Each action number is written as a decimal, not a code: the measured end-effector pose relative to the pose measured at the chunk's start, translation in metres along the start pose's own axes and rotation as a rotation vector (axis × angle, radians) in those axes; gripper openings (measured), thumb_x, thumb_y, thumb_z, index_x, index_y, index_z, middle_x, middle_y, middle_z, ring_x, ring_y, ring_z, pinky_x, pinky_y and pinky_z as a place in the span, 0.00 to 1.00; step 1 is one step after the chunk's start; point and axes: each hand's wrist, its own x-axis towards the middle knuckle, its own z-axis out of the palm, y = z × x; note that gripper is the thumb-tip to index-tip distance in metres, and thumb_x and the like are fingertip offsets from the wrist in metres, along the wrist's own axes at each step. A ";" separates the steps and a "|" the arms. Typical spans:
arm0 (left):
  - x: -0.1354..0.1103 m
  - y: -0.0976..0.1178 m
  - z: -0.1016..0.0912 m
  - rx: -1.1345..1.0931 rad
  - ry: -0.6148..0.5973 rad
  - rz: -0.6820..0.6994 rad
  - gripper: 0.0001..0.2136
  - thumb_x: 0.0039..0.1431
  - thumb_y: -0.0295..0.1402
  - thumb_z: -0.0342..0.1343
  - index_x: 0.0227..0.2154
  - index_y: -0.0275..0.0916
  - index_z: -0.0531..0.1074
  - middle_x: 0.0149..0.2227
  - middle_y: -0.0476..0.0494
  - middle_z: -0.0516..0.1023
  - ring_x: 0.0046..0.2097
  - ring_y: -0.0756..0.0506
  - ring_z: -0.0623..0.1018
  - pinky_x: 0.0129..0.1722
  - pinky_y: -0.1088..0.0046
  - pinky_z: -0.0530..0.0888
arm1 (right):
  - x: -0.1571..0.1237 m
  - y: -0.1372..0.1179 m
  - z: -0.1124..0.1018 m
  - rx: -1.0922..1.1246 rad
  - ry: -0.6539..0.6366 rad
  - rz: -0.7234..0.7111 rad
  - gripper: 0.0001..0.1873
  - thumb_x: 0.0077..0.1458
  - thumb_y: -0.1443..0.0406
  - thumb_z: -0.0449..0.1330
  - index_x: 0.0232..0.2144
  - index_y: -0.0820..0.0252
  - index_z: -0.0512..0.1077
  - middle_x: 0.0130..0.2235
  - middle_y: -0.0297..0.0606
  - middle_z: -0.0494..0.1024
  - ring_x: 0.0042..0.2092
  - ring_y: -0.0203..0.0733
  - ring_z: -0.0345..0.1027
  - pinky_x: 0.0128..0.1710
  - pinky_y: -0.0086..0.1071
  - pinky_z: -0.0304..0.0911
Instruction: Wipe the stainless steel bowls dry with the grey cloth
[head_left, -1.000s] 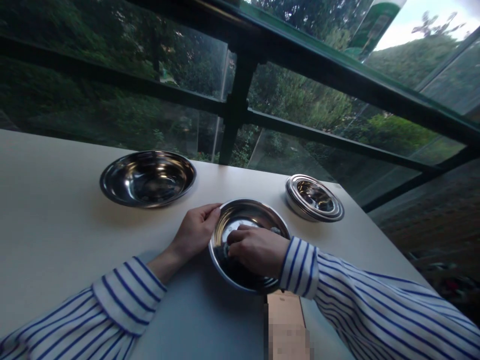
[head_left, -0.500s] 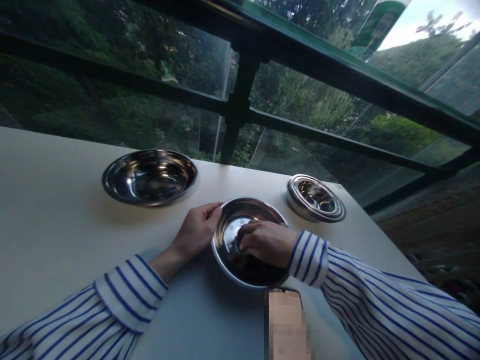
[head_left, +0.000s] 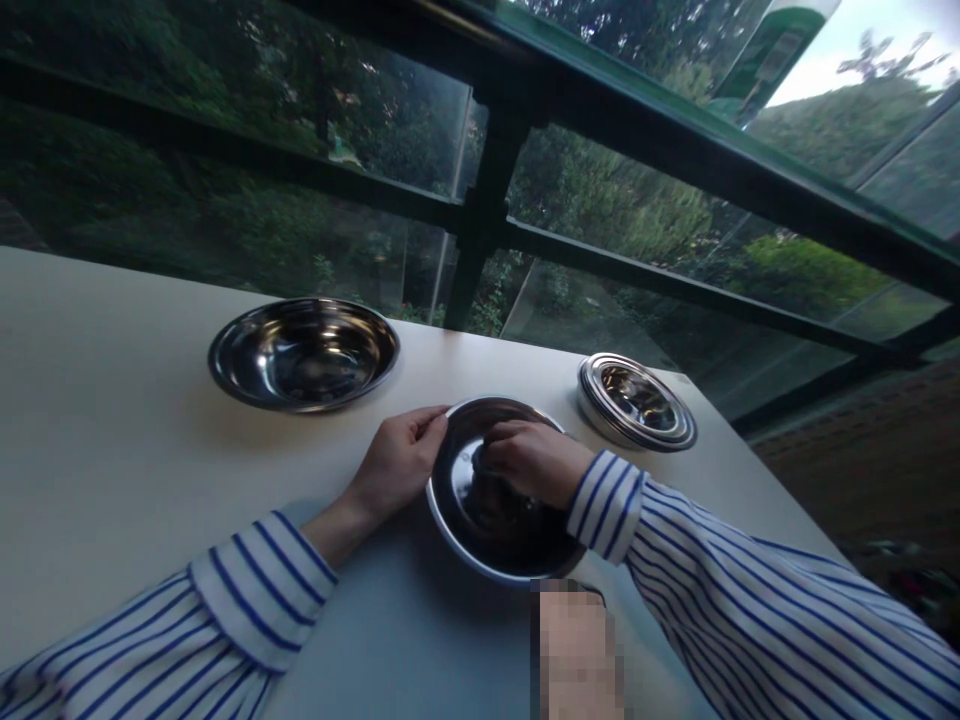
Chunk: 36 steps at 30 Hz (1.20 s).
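A steel bowl [head_left: 480, 530] sits on the white table [head_left: 112, 420] right in front of me. My left hand [head_left: 394, 465] grips its left rim, thumb over the edge and fingers curled. My right hand [head_left: 529, 460] is inside the bowl with its fingers bunched and pressed down near the far side; whatever is under them is hidden. Both arms wear blue-and-white striped sleeves.
A larger steel bowl [head_left: 304, 355] stands at the back left. A stack of small steel bowls [head_left: 637, 402] stands at the back right near the table corner. A black railing with glass panels [head_left: 480, 230] runs behind the table. A blurred patch sits at the bottom edge.
My right hand has slid from the near side of the bowl toward its far rim. My left hand has kept its grip on the left rim.
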 end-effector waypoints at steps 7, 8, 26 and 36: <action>0.001 -0.002 0.003 -0.028 0.043 -0.034 0.15 0.55 0.35 0.51 0.41 0.35 0.76 0.37 0.41 0.82 0.36 0.44 0.79 0.37 0.70 0.74 | -0.012 -0.026 0.003 -0.015 -0.017 -0.002 0.11 0.56 0.71 0.52 0.30 0.62 0.75 0.33 0.40 0.74 0.36 0.39 0.66 0.38 0.31 0.60; 0.000 -0.002 0.003 -0.033 0.044 -0.036 0.15 0.55 0.35 0.51 0.41 0.35 0.76 0.37 0.41 0.81 0.36 0.44 0.79 0.36 0.70 0.75 | -0.013 -0.031 0.002 -0.002 -0.033 -0.040 0.11 0.56 0.71 0.52 0.30 0.61 0.75 0.34 0.39 0.74 0.36 0.38 0.66 0.38 0.31 0.60; 0.000 -0.004 0.004 -0.084 0.006 -0.005 0.14 0.57 0.33 0.49 0.42 0.34 0.76 0.38 0.44 0.81 0.37 0.46 0.79 0.37 0.75 0.72 | -0.037 -0.011 -0.005 -0.131 -0.109 0.124 0.19 0.54 0.75 0.51 0.47 0.63 0.70 0.48 0.49 0.71 0.46 0.47 0.67 0.45 0.39 0.64; -0.002 -0.004 0.006 -0.056 0.081 -0.035 0.15 0.56 0.33 0.50 0.41 0.32 0.76 0.38 0.41 0.81 0.38 0.44 0.78 0.39 0.72 0.72 | -0.002 -0.039 -0.001 -0.068 -0.078 0.029 0.11 0.53 0.73 0.52 0.37 0.64 0.72 0.39 0.41 0.75 0.41 0.43 0.66 0.42 0.34 0.61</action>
